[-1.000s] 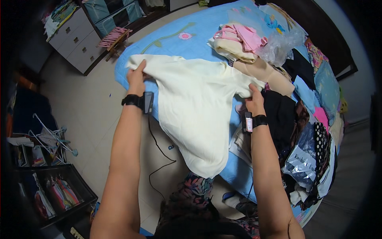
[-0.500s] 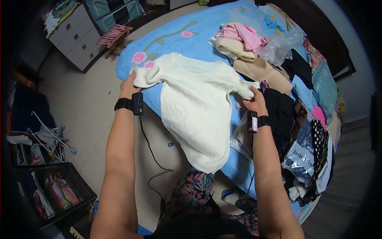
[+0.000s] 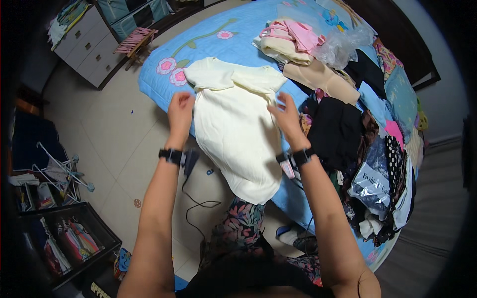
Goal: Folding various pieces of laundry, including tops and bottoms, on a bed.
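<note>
A cream short-sleeved top [image 3: 238,129] lies spread on the bed's near edge, its hem hanging toward my legs. Both sleeves are folded inward across the upper chest. By the garment's left edge is my left hand [image 3: 180,111], fingers loosely bent and apart, with no cloth visible in it. My right hand [image 3: 289,118] is at the opposite edge, fingers spread, thumb near or touching the fabric; whether it touches cannot be seen surely. Each wrist wears a black band with a small device.
The blue quilted bed [image 3: 198,44] carries pink clothes [image 3: 298,37], a beige bra [image 3: 323,82], black clothing [image 3: 335,131] and a plastic-wrapped package [image 3: 372,184] at right. On the floor side, left, are hangers [image 3: 62,171], a black bin [image 3: 69,243] and a folding stool [image 3: 136,42].
Both hands have let go of the sleeve ends and moved inward and nearer to me. The sleeves, stretched outward before, now lie folded over the top's chest.
</note>
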